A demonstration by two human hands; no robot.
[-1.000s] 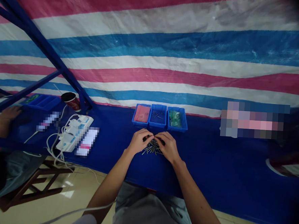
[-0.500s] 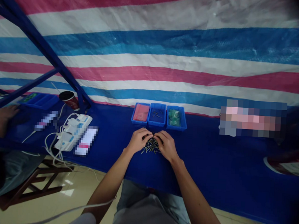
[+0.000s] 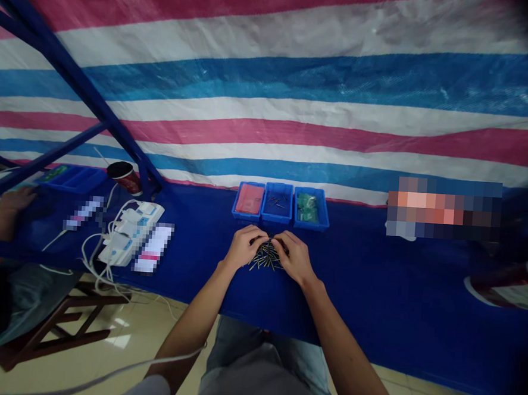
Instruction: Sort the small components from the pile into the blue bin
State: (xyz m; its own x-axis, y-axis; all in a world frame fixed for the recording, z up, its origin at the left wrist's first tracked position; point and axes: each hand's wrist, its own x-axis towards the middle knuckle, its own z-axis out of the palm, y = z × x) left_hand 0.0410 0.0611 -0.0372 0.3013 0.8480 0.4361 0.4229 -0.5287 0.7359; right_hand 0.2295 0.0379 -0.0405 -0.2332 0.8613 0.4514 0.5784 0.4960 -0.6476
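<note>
A pile of thin, dark and brassy metal pins (image 3: 266, 259), their exact kind too small to tell, lies on the blue table. My left hand (image 3: 243, 246) is at the pile's left side, thumb and fingers pinched together. From the right, my right hand (image 3: 295, 255) mirrors it, also closed in a pinch. The fingertips of both hands nearly meet above the far edge of the pile. Whatever sits between them is too small to make out. Just beyond are a blue bin (image 3: 247, 217) with pink sheets, another blue bin (image 3: 276, 218) with several pins, and a third blue bin (image 3: 311, 226) holding green packets.
To the left are a white power strip (image 3: 130, 237) with cables, blurred phones and a dark cup (image 3: 126, 180). A co-worker's hand (image 3: 17, 199) rests farther left, near a blue tray. A red cup (image 3: 509, 287) lies at right. Striped tarpaulin (image 3: 295, 134) hangs behind.
Both hands stay pinched over the pile in almost the same place. The view shifts very slightly, and the pins look a little more spread toward the left.
</note>
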